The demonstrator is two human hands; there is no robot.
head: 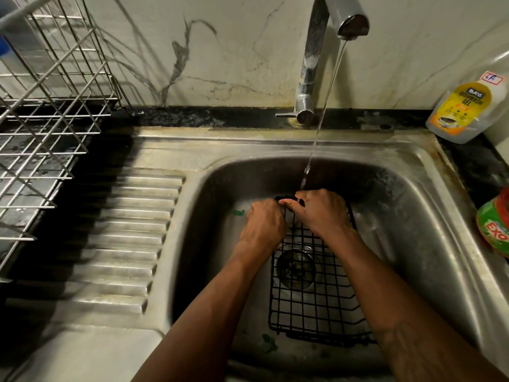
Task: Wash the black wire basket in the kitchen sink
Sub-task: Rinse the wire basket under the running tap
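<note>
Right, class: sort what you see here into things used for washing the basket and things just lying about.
In use: basket, sink, tap, running water, left hand, right hand.
Lying about: dish rack, dishwash gel bottle, green tub.

We see the black wire basket (308, 299), a long rectangle of thin dark wire in a square grid with a low rim. It lies lengthwise in the bowl of the steel kitchen sink (413, 216). Its mesh spans the drain strainer (296, 268), which shows through the squares. The near end sits by the front wall. The far end is under the falling water (325, 106).
</note>
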